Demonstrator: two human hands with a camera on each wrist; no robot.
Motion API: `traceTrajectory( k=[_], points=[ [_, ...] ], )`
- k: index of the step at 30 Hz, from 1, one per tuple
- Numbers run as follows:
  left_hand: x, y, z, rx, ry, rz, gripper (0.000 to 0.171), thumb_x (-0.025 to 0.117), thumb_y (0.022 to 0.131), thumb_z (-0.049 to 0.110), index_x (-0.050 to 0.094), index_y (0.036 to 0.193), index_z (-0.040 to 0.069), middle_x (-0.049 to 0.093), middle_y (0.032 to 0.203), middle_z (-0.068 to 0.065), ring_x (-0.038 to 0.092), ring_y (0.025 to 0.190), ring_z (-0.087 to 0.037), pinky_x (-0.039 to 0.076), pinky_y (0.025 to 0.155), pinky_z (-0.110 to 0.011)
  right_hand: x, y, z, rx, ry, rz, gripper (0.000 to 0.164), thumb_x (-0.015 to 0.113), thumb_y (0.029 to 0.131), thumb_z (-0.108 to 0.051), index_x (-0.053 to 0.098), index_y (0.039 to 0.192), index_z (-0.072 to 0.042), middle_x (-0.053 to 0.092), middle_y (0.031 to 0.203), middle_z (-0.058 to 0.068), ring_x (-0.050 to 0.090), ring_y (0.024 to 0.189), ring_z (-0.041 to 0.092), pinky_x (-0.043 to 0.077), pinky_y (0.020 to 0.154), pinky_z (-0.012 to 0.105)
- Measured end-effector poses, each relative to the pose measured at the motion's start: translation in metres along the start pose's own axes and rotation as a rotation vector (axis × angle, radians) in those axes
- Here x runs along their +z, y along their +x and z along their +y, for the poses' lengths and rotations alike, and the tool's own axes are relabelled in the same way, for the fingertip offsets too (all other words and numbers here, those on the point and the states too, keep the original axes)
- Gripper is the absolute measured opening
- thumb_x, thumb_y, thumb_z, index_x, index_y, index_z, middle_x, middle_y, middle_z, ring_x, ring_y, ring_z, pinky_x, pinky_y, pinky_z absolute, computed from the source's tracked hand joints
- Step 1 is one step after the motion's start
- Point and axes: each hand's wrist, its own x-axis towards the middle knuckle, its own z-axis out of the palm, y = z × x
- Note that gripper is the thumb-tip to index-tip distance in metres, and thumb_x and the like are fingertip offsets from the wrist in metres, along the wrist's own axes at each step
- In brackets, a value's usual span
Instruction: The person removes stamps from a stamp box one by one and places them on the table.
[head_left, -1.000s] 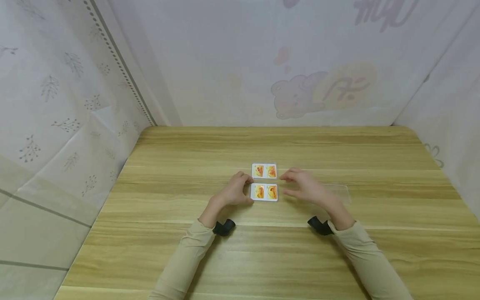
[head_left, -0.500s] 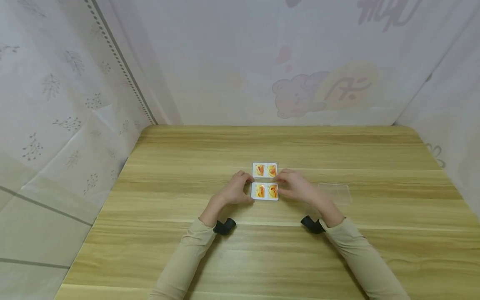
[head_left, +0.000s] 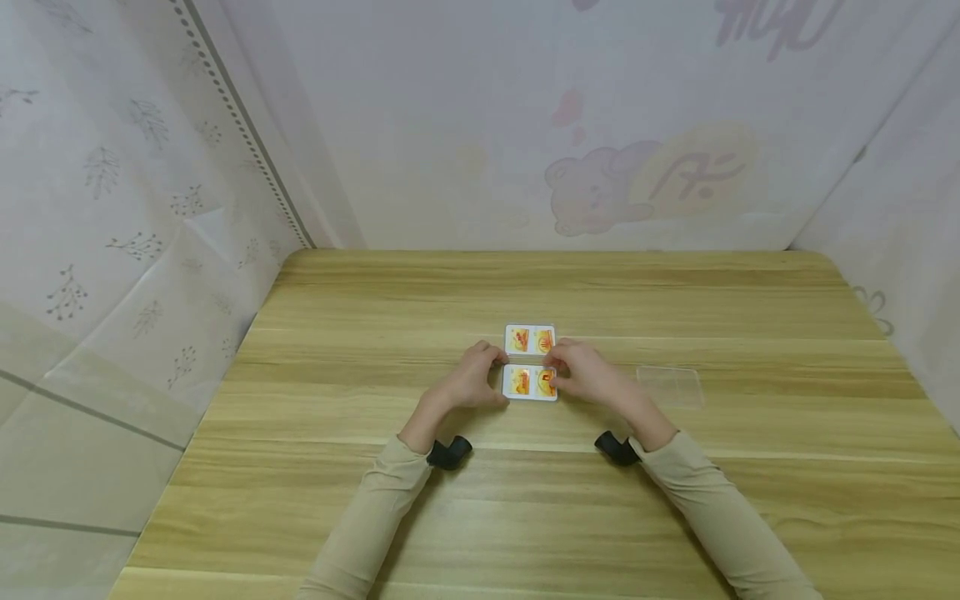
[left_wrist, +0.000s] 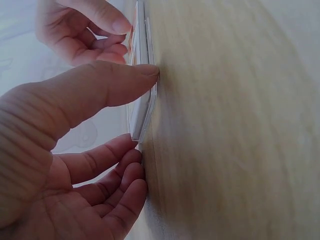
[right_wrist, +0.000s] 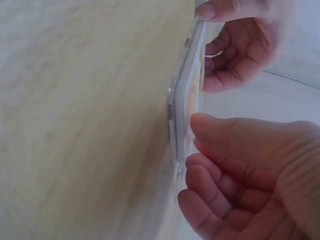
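Note:
Two picture cards, or stacks of them, lie face up in a clear plastic case (head_left: 529, 361) at mid-table, one behind the other. The near card (head_left: 520, 382) and the far card (head_left: 519, 340) both carry orange pictures on white. My left hand (head_left: 468, 379) holds the case at its left end, the thumb (left_wrist: 132, 77) along the near edge and the fingers at the corner. At the other end, my right hand (head_left: 588, 372) pinches the near card, its thumb (right_wrist: 215, 127) on the printed face and the other fingers curled by the far side, partly hidden.
A clear, flat plastic lid (head_left: 670, 387) lies to the right, beyond the right wrist. The wooden table (head_left: 525, 517) reaches to a patterned curtain (head_left: 450, 167) at the back and sides. Black wrist mounts (head_left: 449, 453) sit below the hands.
My right hand has moved left from just beside the case onto the right end of the near card. My left hand keeps its place on the case.

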Motion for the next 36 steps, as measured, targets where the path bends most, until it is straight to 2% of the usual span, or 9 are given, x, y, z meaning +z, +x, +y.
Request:
traceTrajectory(
  k=[12,17,26,27,33,34,36],
  points=[
    [0.0,-0.001,0.001,-0.012,0.012,-0.01,0.055,0.081,0.068,0.005,0.054,0.114,-0.005,0.048,0.112,-0.014,0.045,0.108,-0.028,0.04,0.097,-0.038,0.001,0.005,-0.003,0.073,0.013,-0.028,0.01,0.071,0.077,0.002,0.063,0.082,0.0,0.057,0.077,0.005,0.053,0.07,0.015,0.046,0.063,0.026],
    [0.001,0.0,0.0,-0.013,0.007,-0.001,0.054,0.081,0.067,0.004,0.055,0.113,-0.005,0.049,0.111,-0.013,0.045,0.107,-0.027,0.04,0.096,-0.038,0.002,0.006,-0.005,0.138,0.037,-0.04,0.009,0.07,0.078,0.002,0.063,0.082,0.0,0.058,0.077,0.004,0.053,0.071,0.015,0.047,0.064,0.026],
    [0.0,0.0,0.0,-0.015,0.004,-0.004,0.054,0.081,0.067,0.004,0.055,0.113,-0.004,0.048,0.111,-0.013,0.045,0.107,-0.027,0.04,0.096,-0.038,0.001,0.007,-0.009,0.165,0.055,-0.012,0.008,0.067,0.076,0.007,0.063,0.079,0.001,0.058,0.074,0.007,0.054,0.069,0.017,0.048,0.062,0.028],
    [0.0,0.0,0.0,-0.015,0.005,-0.006,0.054,0.081,0.068,0.005,0.055,0.113,-0.005,0.048,0.111,-0.014,0.045,0.107,-0.027,0.04,0.096,-0.038,0.005,0.008,-0.002,0.145,0.058,0.002,0.009,0.068,0.075,0.006,0.062,0.079,0.0,0.057,0.074,0.006,0.053,0.068,0.016,0.047,0.061,0.027],
    [0.0,0.0,0.0,-0.012,0.011,-0.009,0.054,0.081,0.068,0.005,0.054,0.114,-0.005,0.048,0.111,-0.014,0.045,0.106,-0.028,0.04,0.096,-0.039,0.006,0.009,-0.004,0.173,0.067,0.0,0.008,0.067,0.076,0.006,0.062,0.079,0.0,0.057,0.074,0.006,0.053,0.068,0.016,0.046,0.061,0.027],
    [-0.001,-0.001,0.0,-0.009,0.011,-0.008,0.054,0.081,0.068,0.005,0.054,0.113,-0.005,0.048,0.111,-0.014,0.045,0.106,-0.028,0.04,0.096,-0.039,0.001,0.009,-0.011,0.206,0.068,-0.013,0.008,0.067,0.076,0.007,0.062,0.08,0.001,0.057,0.074,0.006,0.054,0.069,0.017,0.047,0.062,0.028],
    [-0.001,-0.001,0.001,-0.009,0.009,-0.007,0.054,0.081,0.068,0.005,0.054,0.113,-0.005,0.048,0.111,-0.014,0.045,0.106,-0.028,0.04,0.096,-0.039,0.002,0.009,-0.012,0.225,0.07,-0.014,0.009,0.067,0.076,0.007,0.061,0.08,0.001,0.057,0.075,0.006,0.053,0.069,0.017,0.047,0.062,0.027]
  ],
)
